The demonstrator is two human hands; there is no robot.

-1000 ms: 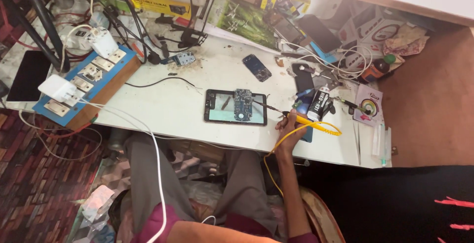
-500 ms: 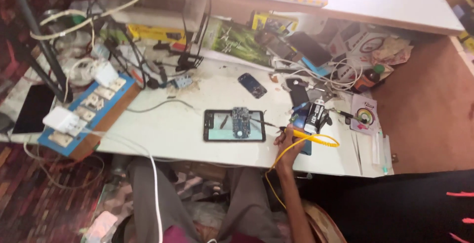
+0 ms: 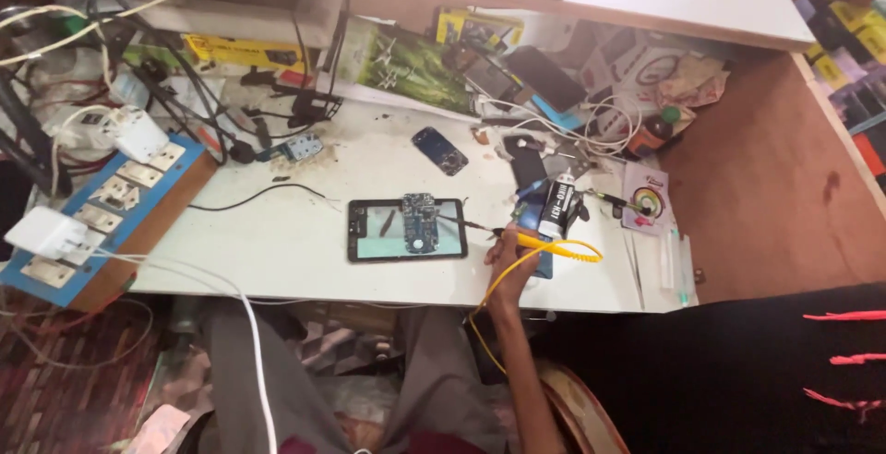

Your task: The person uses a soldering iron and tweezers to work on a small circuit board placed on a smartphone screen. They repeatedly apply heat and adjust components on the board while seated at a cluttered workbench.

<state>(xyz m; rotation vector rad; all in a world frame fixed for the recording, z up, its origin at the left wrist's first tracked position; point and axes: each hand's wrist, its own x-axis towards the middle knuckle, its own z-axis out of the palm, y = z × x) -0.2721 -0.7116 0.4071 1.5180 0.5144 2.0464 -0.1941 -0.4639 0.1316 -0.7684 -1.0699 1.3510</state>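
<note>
- Right hand [image 3: 506,253] is curled shut around a yellow-handled soldering iron [image 3: 544,245], held pencil-style, with the dark tip poking out to the hand's left.
- That tip sits right at the edge of a tablet [image 3: 407,230] lying flat just left of the hand (can't tell if it's actually touching, too small).
- A small circuit board [image 3: 418,222] rests on the tablet's screen, a bit further left of the tip.
- The forearm comes up from below the table edge, wrist resting near the front of the white table [image 3: 277,242], and a yellow cable [image 3: 498,290] loops from the iron back down past the arm.
- Left hand isn't in the shot at all.
- Just right of the hand stands a dark tube-like bottle [image 3: 556,207]. Beyond it lies a round colourful disc [image 3: 649,202].
- Up past the hand lies a small dark phone [image 3: 439,150].
- Way off to the left is a blue power strip board [image 3: 111,205] with white plugs in it (cables everywhere).
</note>
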